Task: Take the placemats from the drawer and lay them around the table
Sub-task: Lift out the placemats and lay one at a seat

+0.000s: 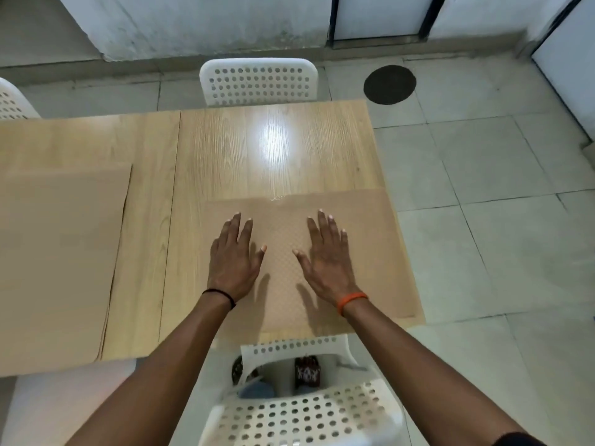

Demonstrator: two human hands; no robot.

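Standing by the table [225, 149] here, going left to right. Far left there's a corner of a white perforated chair [9, 101], and in front of it a tan placemat [58, 252] already down on the left half of the wooden top. Its near edge looks like it runs right up to or slightly over the table's near edge, and there may be more than one sheet stacked there, since I can see a doubled edge along its right side, but I can't say for sure.

Then the left hand [233, 259], flat, palm down, fingers straight and a little spread, black band on the wrist. It's pressing on the second placemat [380, 252], which sits on the right end of the table in front of the near chair [299, 410]. The right hand [328, 259], orange band on the wrist, is doing the same: flat, fingers slightly fanned, thumb out. Neither hand is pinching or gripping anything.

Looks to me like the smoothing/squaring step. The mat's right edge seems to hang just past the table's right edge, so if it were me I'd slide it a touch left with flat palms, line the near edge up with the table edge, then sweep outward from the middle so it lies flat.

The far chair [257, 82] has no mat in front of it yet, so I'd guess there's more to lay. No drawer in sight.
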